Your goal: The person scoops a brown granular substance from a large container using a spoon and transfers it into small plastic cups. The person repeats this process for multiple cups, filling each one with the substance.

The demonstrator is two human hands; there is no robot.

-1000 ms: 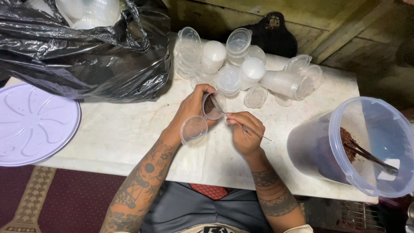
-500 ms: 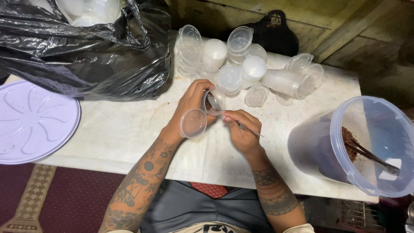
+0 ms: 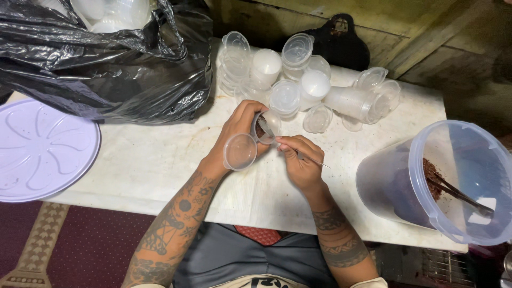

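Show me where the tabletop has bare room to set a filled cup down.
Bare patch: table between black bag, purple lid and left hand. Smaller patch between right hand and big tub. Crowded: the stacked cups behind the hands.

A white, stained tabletop (image 3: pixel 133 160) fills the middle of the view. Behind it runs a wall of rough wooden planks (image 3: pixel 426 32), dim and greenish-brown. Below the near edge lies a dark red carpet (image 3: pixel 90 240) with a pale patterned border (image 3: pixel 32 240). The light is soft and falls from above, leaving the far corners dark.
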